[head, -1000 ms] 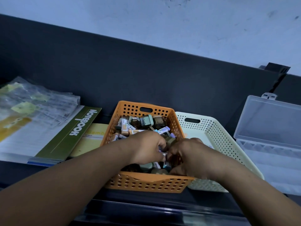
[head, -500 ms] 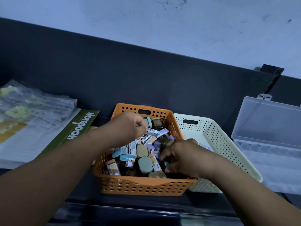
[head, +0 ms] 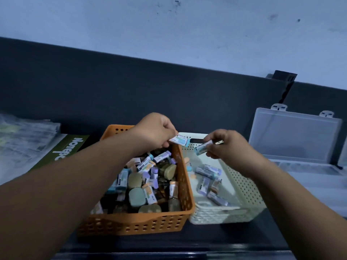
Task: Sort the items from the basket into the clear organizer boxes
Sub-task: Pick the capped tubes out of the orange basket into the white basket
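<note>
Resting on a dark desk (head: 216, 239), two baskets (head: 131, 222).

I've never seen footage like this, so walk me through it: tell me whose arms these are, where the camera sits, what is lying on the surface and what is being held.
There is no machine here. The two bare arms belong to a person wearing a wide-angle camera on the head, so the single view looks forward and down at their own hands.

On the dark surface stands an orange basket full of small labelled tubes and jars. Beside it, to the right, is a white basket with a few tubes in it. Further right a clear organizer box sits with its lid up. On the left lie a green notebook and plastic-wrapped papers.

The left hand pinches a small labelled tube; the right hand holds another tube over the white basket.
</note>
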The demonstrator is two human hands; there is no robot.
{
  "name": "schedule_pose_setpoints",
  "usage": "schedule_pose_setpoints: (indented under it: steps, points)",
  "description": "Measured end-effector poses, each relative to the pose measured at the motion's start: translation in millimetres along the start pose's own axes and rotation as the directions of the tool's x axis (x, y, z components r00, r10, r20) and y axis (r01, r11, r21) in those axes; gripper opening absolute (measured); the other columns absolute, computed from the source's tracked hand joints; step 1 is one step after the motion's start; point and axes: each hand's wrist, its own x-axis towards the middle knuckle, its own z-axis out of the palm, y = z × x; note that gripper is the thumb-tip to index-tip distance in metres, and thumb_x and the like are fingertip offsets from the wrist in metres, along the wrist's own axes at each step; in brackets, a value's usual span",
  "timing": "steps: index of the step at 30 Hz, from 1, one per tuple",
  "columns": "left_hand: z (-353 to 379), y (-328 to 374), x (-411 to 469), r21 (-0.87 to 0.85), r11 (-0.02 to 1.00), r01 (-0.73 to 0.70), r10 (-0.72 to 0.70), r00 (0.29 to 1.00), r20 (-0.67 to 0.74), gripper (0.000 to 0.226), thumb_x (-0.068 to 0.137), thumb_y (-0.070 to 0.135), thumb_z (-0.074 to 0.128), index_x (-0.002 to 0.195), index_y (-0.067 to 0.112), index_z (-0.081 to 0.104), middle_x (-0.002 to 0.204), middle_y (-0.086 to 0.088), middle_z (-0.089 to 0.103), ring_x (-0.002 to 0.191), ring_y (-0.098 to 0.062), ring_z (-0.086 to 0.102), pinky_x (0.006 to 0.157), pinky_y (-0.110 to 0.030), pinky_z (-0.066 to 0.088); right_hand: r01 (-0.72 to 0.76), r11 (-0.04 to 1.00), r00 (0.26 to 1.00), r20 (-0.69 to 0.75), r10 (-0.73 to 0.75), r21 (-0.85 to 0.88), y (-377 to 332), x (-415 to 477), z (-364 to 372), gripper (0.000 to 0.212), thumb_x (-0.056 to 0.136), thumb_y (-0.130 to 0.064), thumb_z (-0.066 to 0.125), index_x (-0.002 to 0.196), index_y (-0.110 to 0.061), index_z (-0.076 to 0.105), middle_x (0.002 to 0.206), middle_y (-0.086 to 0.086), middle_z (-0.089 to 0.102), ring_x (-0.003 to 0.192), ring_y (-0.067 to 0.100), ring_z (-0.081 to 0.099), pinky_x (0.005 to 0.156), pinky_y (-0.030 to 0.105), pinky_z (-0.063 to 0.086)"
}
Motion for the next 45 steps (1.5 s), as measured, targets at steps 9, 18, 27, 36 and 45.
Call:
schedule_pose_setpoints:
  steps: [9, 18, 27, 36, 45]
  points:
    - [66.8, 27.1, 37.7, 0.333, 0.942, -0.036, 0.009, 0.997, 0.083, 0.016, 0.09, 0.028, 0.06, 0.083, 0.018, 0.07, 0.079, -0.002, 0.066, 0.074, -0.023, 0.065, 0.065, -0.032, 0.055, -0.114, 0.993, 0.993, 0.003, 0.114, -0.027, 46.8, 26.7, -20.8, 0.007, 0.088, -0.008, 0.065, 0.086, -0.014, 0.061, 0.081, 0.013, 0.07, 0.065, 0.017, 0.063, 0.075, 0.04, 0.056]
    - [81.3, 31.8, 44.6, 0.528, 0.847, -0.053, -0.001, 0.995, 0.1, 0.02, 0.094, 0.029, 0.057, 0.105, 0.015, 0.067, 0.1, -0.007, 0.066, 0.064, -0.017, 0.057, 0.054, -0.026, 0.049, -0.02, 0.965, 0.997, 0.07, 0.04, -0.263, 55.8, 48.8, -17.8, 0.031, 0.092, -0.01, 0.056, 0.12, -0.019, 0.063, 0.11, 0.002, 0.067, 0.093, 0.019, 0.065, 0.083, 0.032, 0.054]
    - [-18.6, -6.7, 7.6, 0.591, 0.806, 0.016, -0.006, 1.0, -0.019, 0.018, 0.089, 0.034, 0.063, 0.106, 0.028, 0.067, 0.103, 0.009, 0.064, 0.093, -0.011, 0.057, 0.081, -0.03, 0.048, 0.307, 0.922, 0.944, 0.201, -0.263, -0.237, -13.8, 39.2, 10.6, 0.016, 0.092, -0.016, 0.06, 0.105, -0.021, 0.067, 0.097, -0.004, 0.068, 0.089, 0.014, 0.062, 0.076, 0.025, 0.047]
    - [-66.4, -53.1, -27.7, 0.649, 0.758, 0.064, -0.133, 0.989, 0.057, 0.028, 0.088, 0.023, 0.065, 0.116, 0.025, 0.067, 0.112, 0.006, 0.063, 0.102, -0.014, 0.059, 0.09, -0.031, 0.049, 0.459, 0.852, 0.84, 0.434, -0.324, -0.251, -60.4, 33.6, 80.1, 0.009, 0.089, -0.015, 0.061, 0.096, -0.02, 0.066, 0.084, -0.006, 0.063, 0.072, 0.002, 0.062, 0.064, 0.021, 0.05]
    - [-48.7, -76.3, -18.7, 0.707, 0.707, -0.023, -0.15, 0.972, 0.183, 0.026, 0.092, 0.023, 0.056, 0.116, 0.027, 0.065, 0.117, 0.001, 0.058, 0.113, -0.019, 0.048, 0.097, -0.039, 0.045, 0.444, 0.772, 0.823, 0.547, -0.151, -0.455, -58.9, 41.2, 115.7, 0.034, 0.094, -0.016, 0.056, 0.126, -0.027, 0.06, 0.127, 0.0, 0.06, 0.108, 0.018, 0.058, 0.089, 0.026, 0.048]
